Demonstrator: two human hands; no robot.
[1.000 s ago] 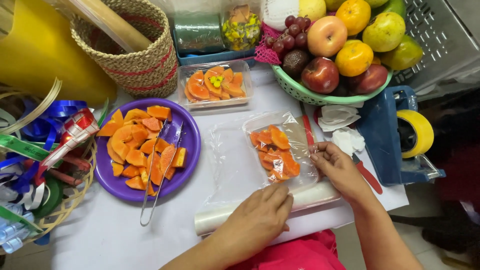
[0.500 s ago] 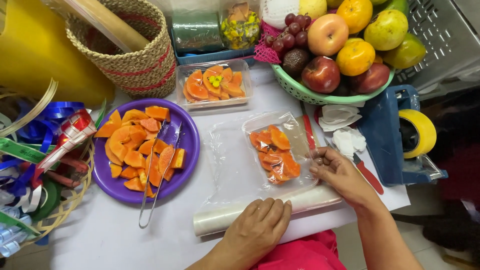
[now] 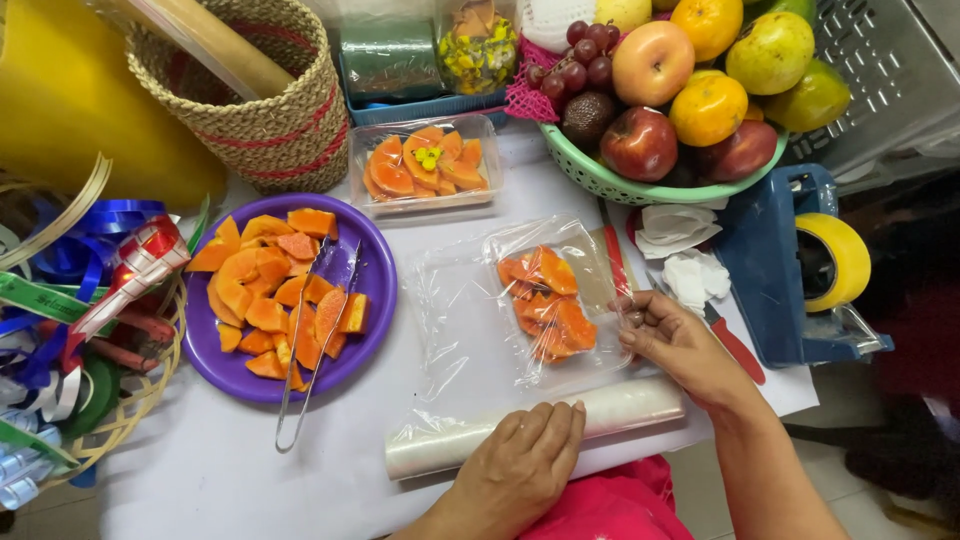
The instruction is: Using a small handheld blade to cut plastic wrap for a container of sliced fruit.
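A clear tray of orange papaya pieces [image 3: 545, 305] lies under stretched cling film, right of the purple plate [image 3: 375, 300]. The right hand [image 3: 675, 340] pinches the film's edge; the left hand [image 3: 525, 465] presses flat on the film roll [image 3: 630, 405] below.

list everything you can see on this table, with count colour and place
cling film roll: one, clear, near edge, film drawn over the tray
tray of papaya pieces: one, clear with orange fruit, centre, under film
second papaya tray: one, clear, orange fruit, behind
purple plate: one, papaya pieces on it, left of centre
tongs: one, metal, across the plate
woven basket: one, tan, far left
fruit bowl: one, green, mixed fruit, far right
tape dispenser: one, blue, yellow roll, right
ribbons: several, blue and green, left edge
left hand: on the roll
right hand: at the film's right edge
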